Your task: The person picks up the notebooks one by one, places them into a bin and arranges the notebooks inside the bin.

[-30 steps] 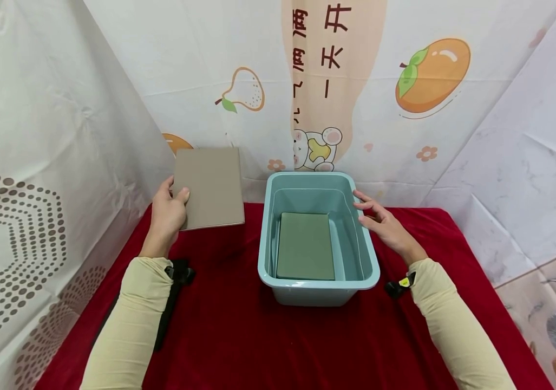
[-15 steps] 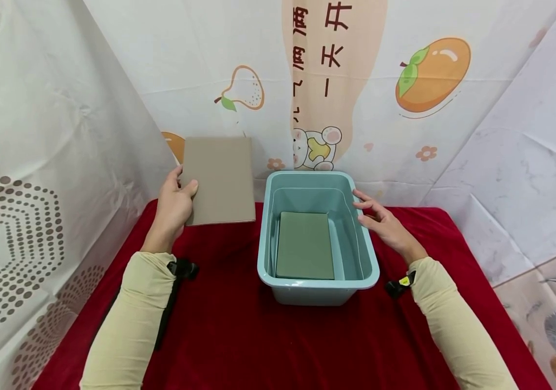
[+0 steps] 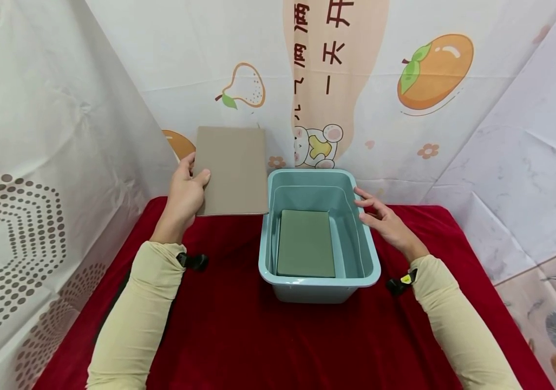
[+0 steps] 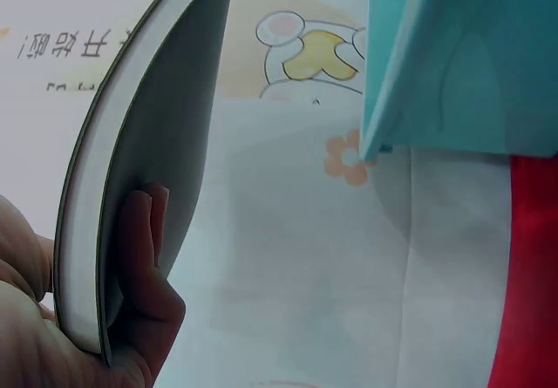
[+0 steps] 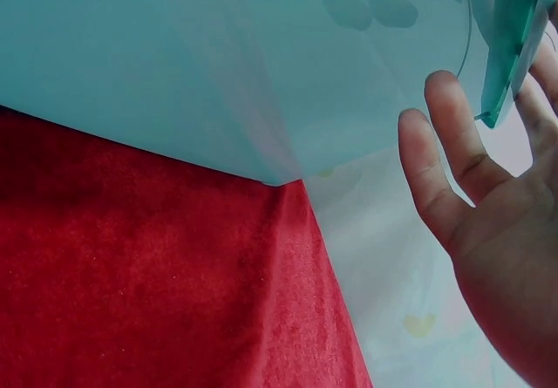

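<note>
My left hand [image 3: 185, 192] grips a book [image 3: 232, 170] with a plain grey-brown cover, thumb on the front face. In the left wrist view, white page edges show along the book [image 4: 109, 161], and fingers [image 4: 153, 279] bend behind its back. The book is held up, its lower right corner overlapping the left rim of a light blue plastic basin [image 3: 319, 281] in the head view. A second book [image 3: 306, 244], grey-green, lies flat inside the basin. At the basin's right rim, my right hand [image 3: 385, 219] touches with loosely spread fingers; in its wrist view two fingertips stand beside the outer wall.
A red velvet cloth [image 3: 239, 336] covers the table under the basin. White printed curtains [image 3: 185, 49] with fruit drawings hang behind and at the sides. Each wrist carries a small black camera, the left one [image 3: 200, 262] near the sleeve.
My left hand has carried the book up and to the right, closer to the basin. The right hand has stayed at the rim, and the grey-green book lies as before.
</note>
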The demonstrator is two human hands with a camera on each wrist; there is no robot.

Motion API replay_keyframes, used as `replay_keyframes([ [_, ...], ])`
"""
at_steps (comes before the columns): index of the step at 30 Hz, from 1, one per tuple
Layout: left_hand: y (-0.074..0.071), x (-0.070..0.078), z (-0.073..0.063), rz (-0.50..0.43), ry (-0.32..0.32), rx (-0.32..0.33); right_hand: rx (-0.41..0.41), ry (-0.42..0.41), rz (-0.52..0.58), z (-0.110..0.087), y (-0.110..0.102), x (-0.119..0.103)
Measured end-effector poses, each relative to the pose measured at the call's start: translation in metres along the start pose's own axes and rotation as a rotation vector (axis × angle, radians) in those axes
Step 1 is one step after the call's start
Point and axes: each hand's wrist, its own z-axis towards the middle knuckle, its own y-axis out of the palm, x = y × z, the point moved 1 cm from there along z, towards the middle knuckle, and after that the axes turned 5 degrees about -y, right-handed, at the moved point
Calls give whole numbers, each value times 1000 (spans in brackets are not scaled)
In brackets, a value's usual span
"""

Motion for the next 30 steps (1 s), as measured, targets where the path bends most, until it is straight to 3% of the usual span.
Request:
replay_keyframes([
  [11,19,12,0,-3,-45,-36,2,7,-13,-1,0,-1],
  [30,43,17,5,-21,-84,-77,7,7,-14,1,-1,0],
])
